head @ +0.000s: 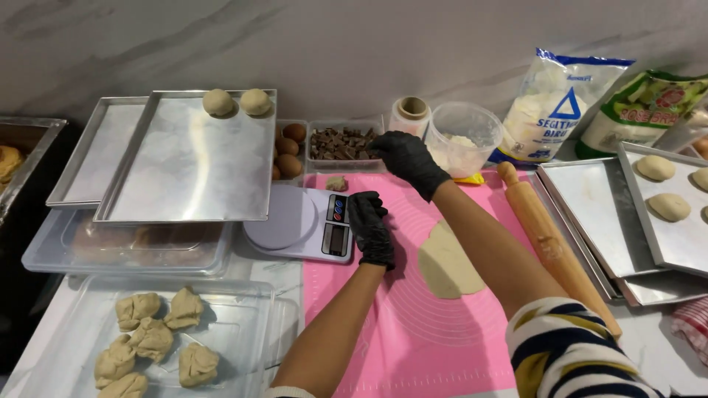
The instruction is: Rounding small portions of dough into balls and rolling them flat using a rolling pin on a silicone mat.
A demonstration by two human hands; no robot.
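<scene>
Meanwhile, black-gloved right hand (404, 157) reaching into clear tray of brown chocolate chunks (341, 144) at 12 o'clock, fingers curled, grip unclear, black-gloved left hand (370, 230) resting loosely curled, holding nothing, beside grey digital scale (301, 222), flattened pale dough round (448, 262) lying on pink silicone mat (413, 324).

Flattened dough (448, 264) partly behind forearm

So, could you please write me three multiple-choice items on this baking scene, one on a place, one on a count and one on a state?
1. Where is the right hand?
A. at the tub of chocolate pieces
B. on the rolling pin
C. in the flour bowl

2. How many dough balls sit on the top left tray?
A. none
B. two
C. five

3. What state is the dough on the pink mat?
A. a round ball
B. cut in strips
C. a flattened disc

Answers: 1 A, the gloved fingers reach its edge; 2 B, two balls lie at the far rim; 3 C, it lies flat beside the left hand.
</scene>
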